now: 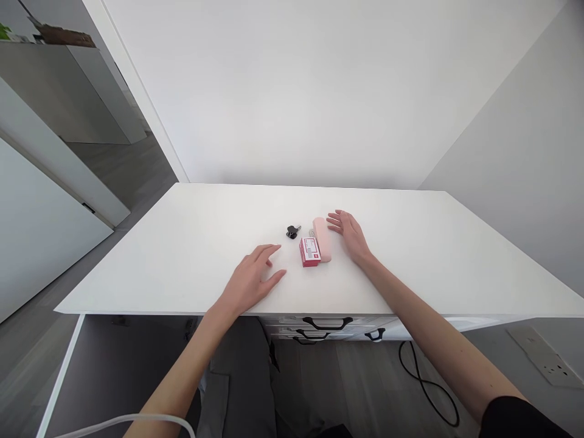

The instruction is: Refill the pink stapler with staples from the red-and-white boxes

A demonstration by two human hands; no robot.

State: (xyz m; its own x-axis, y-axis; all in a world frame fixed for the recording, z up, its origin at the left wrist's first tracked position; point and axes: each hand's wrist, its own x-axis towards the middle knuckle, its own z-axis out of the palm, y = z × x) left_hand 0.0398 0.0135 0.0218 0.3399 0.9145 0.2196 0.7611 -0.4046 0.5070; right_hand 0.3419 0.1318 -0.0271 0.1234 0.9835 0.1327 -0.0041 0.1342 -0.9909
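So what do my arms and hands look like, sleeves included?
Your left hand and right hand are bare: no gloves or watch visible. A black sleeve shows high on the right arm; no left sleeve shows. A pale cable crosses in front of the left forearm.

Soft, bright light on a white desk [433, 243].
Faint shadow dims the wall [301, 91] along the desk's back edge; the floor [365, 383] below the front is darker. Wide-angle distortion stretches the front corners.

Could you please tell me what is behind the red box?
A small pale item shows behind the red box, beside the pink case. Whatever the box covers there cannot be seen.
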